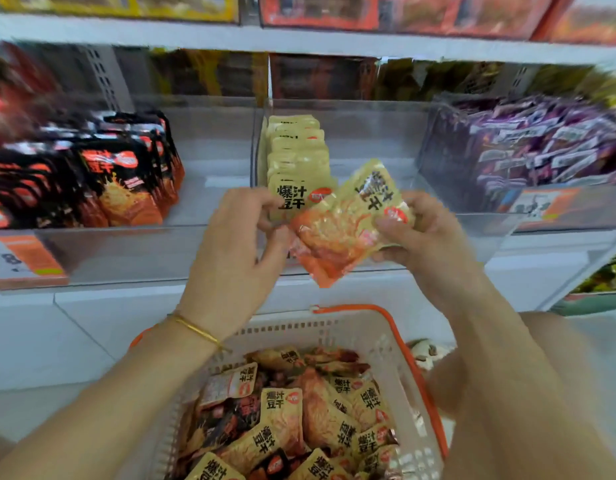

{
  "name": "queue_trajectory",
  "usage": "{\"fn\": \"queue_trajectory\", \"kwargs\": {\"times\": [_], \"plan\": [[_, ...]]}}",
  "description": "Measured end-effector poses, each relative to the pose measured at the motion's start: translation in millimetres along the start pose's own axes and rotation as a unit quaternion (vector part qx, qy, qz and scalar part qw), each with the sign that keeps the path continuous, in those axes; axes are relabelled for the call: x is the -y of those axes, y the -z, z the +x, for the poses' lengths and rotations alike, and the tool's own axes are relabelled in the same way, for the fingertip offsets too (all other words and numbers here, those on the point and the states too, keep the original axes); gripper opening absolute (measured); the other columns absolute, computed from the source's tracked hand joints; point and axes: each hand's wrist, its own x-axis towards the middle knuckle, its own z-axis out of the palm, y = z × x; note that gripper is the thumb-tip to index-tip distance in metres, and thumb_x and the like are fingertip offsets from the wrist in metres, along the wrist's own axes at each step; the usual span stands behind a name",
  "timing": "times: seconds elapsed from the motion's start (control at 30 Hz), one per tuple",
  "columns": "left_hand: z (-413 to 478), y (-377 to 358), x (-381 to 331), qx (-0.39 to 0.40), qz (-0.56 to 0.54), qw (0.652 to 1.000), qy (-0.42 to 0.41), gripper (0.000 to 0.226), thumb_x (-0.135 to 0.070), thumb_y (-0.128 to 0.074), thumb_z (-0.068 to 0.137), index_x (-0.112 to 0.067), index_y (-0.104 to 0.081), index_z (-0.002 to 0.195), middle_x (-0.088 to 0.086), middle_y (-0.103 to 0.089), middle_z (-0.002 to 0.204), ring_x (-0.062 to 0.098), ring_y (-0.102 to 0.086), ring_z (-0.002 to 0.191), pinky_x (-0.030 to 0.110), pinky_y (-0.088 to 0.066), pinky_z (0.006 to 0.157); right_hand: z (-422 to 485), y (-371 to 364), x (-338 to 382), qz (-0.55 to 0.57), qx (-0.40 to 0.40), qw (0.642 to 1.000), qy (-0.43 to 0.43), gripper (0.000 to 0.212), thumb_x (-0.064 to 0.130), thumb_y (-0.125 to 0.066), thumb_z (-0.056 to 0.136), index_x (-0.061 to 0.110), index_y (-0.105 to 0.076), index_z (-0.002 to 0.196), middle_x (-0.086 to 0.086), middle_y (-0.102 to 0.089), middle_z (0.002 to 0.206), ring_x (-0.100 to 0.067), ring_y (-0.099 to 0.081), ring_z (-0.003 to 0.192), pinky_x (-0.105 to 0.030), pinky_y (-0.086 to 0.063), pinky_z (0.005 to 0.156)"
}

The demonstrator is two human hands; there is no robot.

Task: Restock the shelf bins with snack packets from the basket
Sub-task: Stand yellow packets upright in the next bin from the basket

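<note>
Head view, single frame, some motion blur toward the edges. Both hands are raised in front of the shelf at frame centre. The right hand grips a yellow-and-orange snack packet by its 3 o'clock side, thumb pressed on the printed face, fingers curled behind. The left hand has curled fingers and pinches the same packet at its 9 o'clock edge; a thin gold bracelet sits on that wrist. The packet is tilted, top corner pointing to about 1 o'clock, and is held in the air just in front of the clear middle bin, overlapping the bin's front wall. Inside that bin, at 11 o'clock from the held packet, a row of matching yellow packets stands upright along the left side; the bin's right part shows bare floor. At 9 o'clock of the frame, the neighbouring bin holds upright black-and-orange packets. At 2 o'clock, another bin is heaped with purple packets. At 6 o'clock, below the hands, a white basket with an orange handle holds a loose pile of mixed packets, mostly yellow, some dark. An orange price label is fixed at 8 o'clock; its print is unreadable.
</note>
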Motion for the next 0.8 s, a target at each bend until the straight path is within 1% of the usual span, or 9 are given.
{"fn": "queue_trajectory", "kwargs": {"times": [0.1, 0.17, 0.3, 0.4, 0.47, 0.53, 0.63, 0.73, 0.8], "plan": [[24, 1, -4, -0.029, 0.023, 0.999, -0.015, 0.03, -0.01, -0.05, 0.081, -0.013, -0.051, 0.111, -0.005, -0.04, 0.098, 0.015, -0.051, 0.085, 0.022, -0.037, 0.07, 20, -2, 18, 0.028, -0.061, 0.996, 0.057, 0.019, -0.001, -0.054, 0.091, 0.017, -0.047, 0.09, 0.001, -0.066, 0.083, -0.012, -0.065, 0.071, -0.026, -0.056, 0.059], [33, 1, -2, -0.036, 0.04, 0.998, -0.015, 0.032, -0.008, -0.05, 0.08, -0.011, -0.051, 0.112, -0.005, -0.039, 0.101, 0.022, -0.052, 0.09, 0.03, -0.04, 0.072, 32, -5, 27, 0.011, -0.057, 0.995, 0.08, 0.018, 0.0, -0.05, 0.094, 0.018, -0.045, 0.091, -0.002, -0.064, 0.091, -0.014, -0.064, 0.077, -0.026, -0.056, 0.062], [39, 4, 1, -0.04, 0.126, 0.991, -0.02, 0.031, -0.006, -0.053, 0.077, -0.007, -0.055, 0.109, 0.006, -0.05, 0.103, 0.026, -0.047, 0.098, 0.02, -0.021, 0.082, 54, -13, 26, -0.138, -0.009, 0.987, 0.087, 0.022, 0.002, -0.05, 0.094, 0.022, -0.046, 0.087, 0.0, -0.059, 0.088, -0.015, -0.063, 0.079, -0.031, -0.059, 0.065], [39, 4, 5, -0.024, 0.181, 0.983, -0.017, 0.037, -0.008, -0.052, 0.074, -0.007, -0.056, 0.111, 0.013, -0.055, 0.109, 0.032, -0.048, 0.104, 0.021, -0.019, 0.084, 64, -28, 8, -0.308, 0.008, 0.944, 0.119, 0.018, 0.011, -0.062, 0.087, 0.022, -0.048, 0.09, -0.001, -0.053, 0.089, -0.021, -0.058, 0.083, -0.037, -0.056, 0.071], [35, 1, 7, -0.01, 0.203, 0.979, -0.025, 0.043, -0.008, -0.052, 0.074, -0.009, -0.057, 0.116, 0.014, -0.053, 0.116, 0.036, -0.046, 0.11, 0.03, -0.026, 0.092, 65, -38, -1, -0.396, -0.003, 0.909, 0.129, 0.025, 0.014, -0.068, 0.083, 0.02, -0.046, 0.092, 0.004, -0.048, 0.085, -0.013, -0.049, 0.076, -0.023, -0.043, 0.064], [30, -2, 7, 0.003, 0.227, 0.973, -0.033, 0.042, -0.011, -0.052, 0.076, -0.013, -0.059, 0.117, 0.014, -0.049, 0.127, 0.037, -0.04, 0.118, 0.043, -0.032, 0.095, 64, -44, -6, -0.421, -0.012, 0.898, 0.126, 0.032, 0.013, -0.071, 0.081, 0.018, -0.041, 0.09, 0.009, -0.043, 0.076, -0.009, -0.044, 0.07, -0.021, -0.032, 0.057], [23, -7, 11, 0.046, 0.283, 0.957, -0.043, 0.034, -0.022, -0.046, 0.083, -0.016, -0.065, 0.11, 0.015, -0.043, 0.139, 0.038, -0.033, 0.129, 0.052, -0.037, 0.091, 61, -47, -8, -0.465, -0.017, 0.877, 0.117, 0.034, 0.019, -0.072, 0.081, 0.018, -0.04, 0.09, 0.008, -0.044, 0.073, -0.016, -0.048, 0.074, -0.028, -0.036, 0.059], [19, -9, 15, 0.059, 0.301, 0.95, -0.054, 0.03, -0.026, -0.044, 0.087, -0.015, -0.067, 0.103, 0.016, -0.042, 0.142, 0.038, -0.032, 0.131, 0.051, -0.034, 0.092, 57, -47, 0, -0.53, -0.017, 0.842, 0.101, 0.033, 0.031, -0.07, 0.083, 0.02, -0.04, 0.092, 0.006, -0.051, 0.081, -0.02, -0.054, 0.08, -0.031, -0.039, 0.063], [13, -7, 10, 0.035, 0.284, 0.956, -0.069, 0.027, -0.022, -0.048, 0.087, -0.014, -0.067, 0.103, 0.015, -0.044, 0.14, 0.036, -0.033, 0.13, 0.049, -0.031, 0.093, 47, -44, 9, -0.541, -0.034, 0.833, 0.11, 0.036, 0.037, -0.069, 0.083, 0.021, -0.039, 0.094, 0.006, -0.051, 0.088, -0.019, -0.056, 0.083, -0.032, -0.042, 0.066]]}}
